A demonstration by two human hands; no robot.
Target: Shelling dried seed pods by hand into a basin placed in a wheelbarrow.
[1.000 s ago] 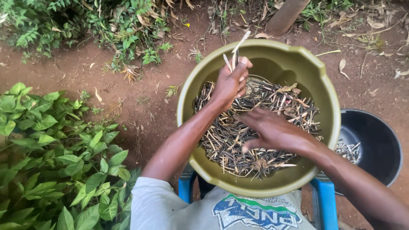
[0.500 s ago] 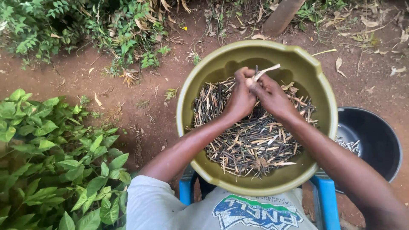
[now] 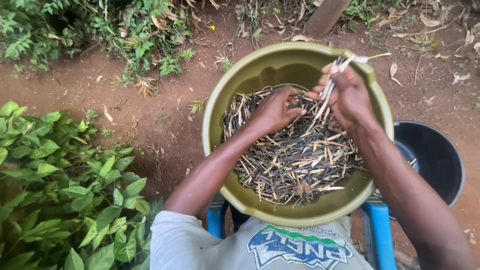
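Dry pods (image 3: 334,85) stand bunched in the right hand's (image 3: 350,97) closed grip above the olive basin (image 3: 220,115); left hand (image 3: 274,111), half-curled and empty, rests on the pod heap (image 3: 295,155).

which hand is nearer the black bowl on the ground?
Right. The right hand holds pale pods above the olive basin's far rim, on the side of the black bowl. The left hand sits over the dry pod pile, further away.
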